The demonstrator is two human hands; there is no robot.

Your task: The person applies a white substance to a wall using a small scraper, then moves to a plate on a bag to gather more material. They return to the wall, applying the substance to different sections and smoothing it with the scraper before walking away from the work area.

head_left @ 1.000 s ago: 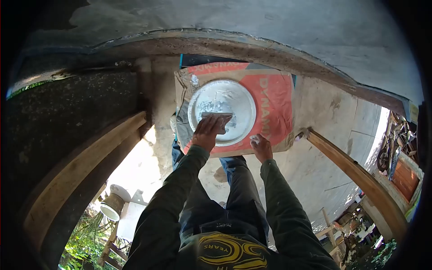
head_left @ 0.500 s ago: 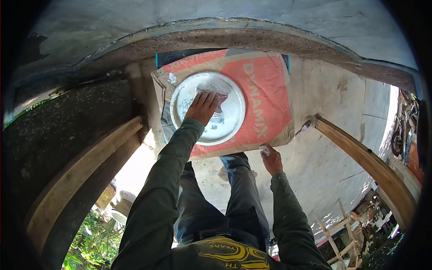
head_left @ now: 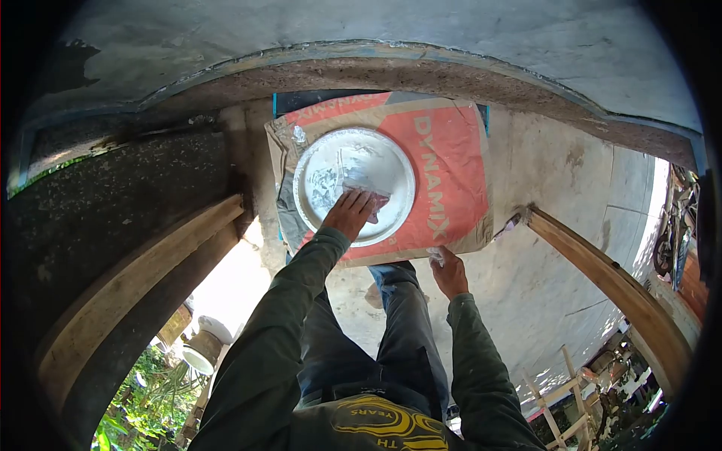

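Observation:
A round white tray-like disc [head_left: 392, 162] with a raised rim lies on a red and brown paper bag [head_left: 459, 161] lettered DYNAMIX. Grey streaks mark its powdery surface. My left hand [head_left: 349, 213] presses a thin reddish-brown sheet [head_left: 378, 203], possibly sandpaper, onto the lower part of the disc. Its fingers lie together over the sheet. At the bag's near edge, my right hand [head_left: 450, 275] is closed around a small whitish crumpled piece [head_left: 436, 256], whose kind I cannot make out.
Beneath the bag, the corner of a dark support with blue edges [head_left: 275, 104] shows. Wooden beams stand on the left [head_left: 143, 274] and right [head_left: 602, 274]. A concrete ledge [head_left: 361, 71] curves along the far side. Pots [head_left: 201, 352] and plants are at lower left.
My left hand has dragged the reddish-brown sheet toward me and slightly right across the disc. My right hand stays by the bag's near edge. The whole view has shifted slightly.

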